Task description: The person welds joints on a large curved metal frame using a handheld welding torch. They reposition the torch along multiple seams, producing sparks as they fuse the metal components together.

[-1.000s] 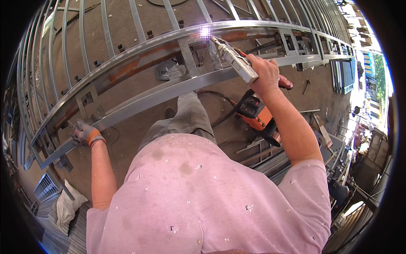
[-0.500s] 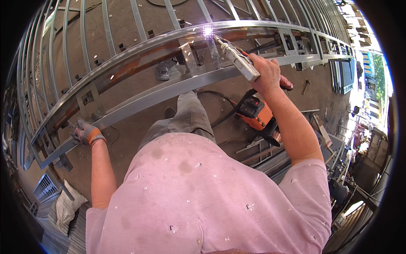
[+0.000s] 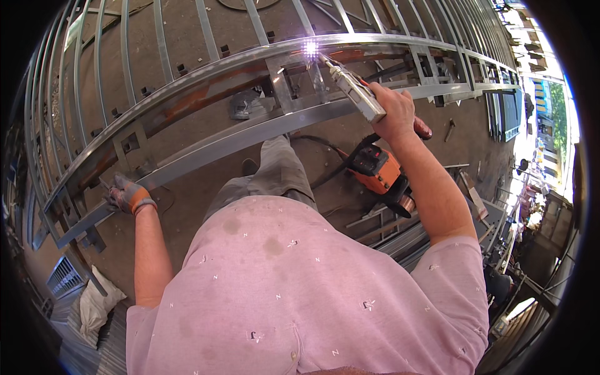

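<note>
My right hand [image 3: 395,112] is closed around a welding gun [image 3: 353,90] with a pale, boxy body and a narrow tip. At the tip, a bright welding arc [image 3: 310,49] glows on the upper rail [image 3: 369,39] of a metal frame, and its glare hides the joint. On my left hand [image 3: 129,195] is a grey and orange glove. Its fingers wrap over the lower square tube [image 3: 206,149] near the frame's left end; the fingertips are partly hidden.
Long metal bars [image 3: 164,44] stretch away beyond the rail. An orange welding machine [image 3: 377,172] stands on the floor right of my legs, a dark cable beside it. A hammer [image 3: 450,129] lies farther right. A whitish sack [image 3: 97,309] sits at the lower left.
The arc and the gun tip have shifted very slightly right along the rail. Fewer sparks fly around it. My left hand stays on the tube.
</note>
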The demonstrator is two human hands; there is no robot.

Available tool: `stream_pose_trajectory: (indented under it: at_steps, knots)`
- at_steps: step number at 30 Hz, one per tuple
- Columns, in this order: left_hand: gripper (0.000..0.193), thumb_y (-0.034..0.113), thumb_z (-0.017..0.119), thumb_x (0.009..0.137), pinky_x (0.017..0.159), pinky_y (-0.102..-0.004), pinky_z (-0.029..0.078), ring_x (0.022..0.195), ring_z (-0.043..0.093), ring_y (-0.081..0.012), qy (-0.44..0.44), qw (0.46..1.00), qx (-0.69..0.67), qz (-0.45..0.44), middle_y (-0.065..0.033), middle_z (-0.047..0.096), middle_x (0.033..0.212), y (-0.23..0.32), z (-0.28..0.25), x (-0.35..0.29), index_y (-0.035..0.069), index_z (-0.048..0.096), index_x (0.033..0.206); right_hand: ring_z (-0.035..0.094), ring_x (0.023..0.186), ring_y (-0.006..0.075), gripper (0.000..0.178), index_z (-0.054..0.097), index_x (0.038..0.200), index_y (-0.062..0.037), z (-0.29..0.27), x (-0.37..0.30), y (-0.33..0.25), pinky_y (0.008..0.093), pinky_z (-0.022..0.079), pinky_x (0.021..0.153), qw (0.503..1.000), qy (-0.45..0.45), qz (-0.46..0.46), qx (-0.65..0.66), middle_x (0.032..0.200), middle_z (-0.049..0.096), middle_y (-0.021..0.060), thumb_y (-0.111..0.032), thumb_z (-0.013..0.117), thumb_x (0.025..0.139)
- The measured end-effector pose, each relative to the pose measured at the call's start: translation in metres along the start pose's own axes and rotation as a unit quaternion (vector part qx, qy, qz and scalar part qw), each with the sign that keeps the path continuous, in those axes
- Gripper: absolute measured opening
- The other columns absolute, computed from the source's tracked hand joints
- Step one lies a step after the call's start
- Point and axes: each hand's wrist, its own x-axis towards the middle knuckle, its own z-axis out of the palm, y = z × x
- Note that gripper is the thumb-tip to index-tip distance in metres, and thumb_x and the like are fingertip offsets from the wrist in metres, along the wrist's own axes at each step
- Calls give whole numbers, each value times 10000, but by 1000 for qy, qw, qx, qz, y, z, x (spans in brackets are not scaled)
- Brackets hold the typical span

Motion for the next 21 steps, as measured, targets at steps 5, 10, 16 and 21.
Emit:
stream_pose_trajectory:
  at_steps: [5, 10, 16, 21]
  knots:
    - [854, 653, 458, 1054, 1227, -433, 353, 1493, 427, -393, 18, 1000, -11, 16, -266, 491, 1584, -2, 2, 0, -89, 556, 1464, 717, 844, 280, 277, 629, 1076, -204, -12, -10, -4, 432, 433, 772, 1000, 2, -11, 6, 837, 730, 34, -166, 724, 818]
    - [849, 657, 467, 1050, 1220, -445, 371, 1474, 454, -400, 0, 1000, -23, -1, -265, 489, 1588, 8, -5, -7, -66, 540, 1490, 717, 820, 265, 252, 638, 1070, -207, -23, -14, -17, 432, 435, 766, 999, -7, -33, 22, 815, 729, 30, -219, 724, 834]
    - [826, 644, 467, 1052, 1203, -462, 393, 1466, 462, -399, -23, 999, -40, -28, -259, 491, 1586, 17, -14, -15, -47, 535, 1501, 723, 816, 267, 257, 647, 1050, -203, -20, -1, -49, 435, 437, 779, 995, 18, -77, 56, 830, 727, 26, -307, 747, 836]
    - [829, 640, 455, 1056, 1207, -451, 382, 1469, 453, -400, 6, 999, -28, 14, -260, 499, 1577, 8, -7, -12, -66, 542, 1483, 727, 836, 279, 264, 641, 1055, -200, -20, 12, -63, 440, 435, 786, 995, -2, -85, 60, 846, 732, 39, -301, 747, 835]
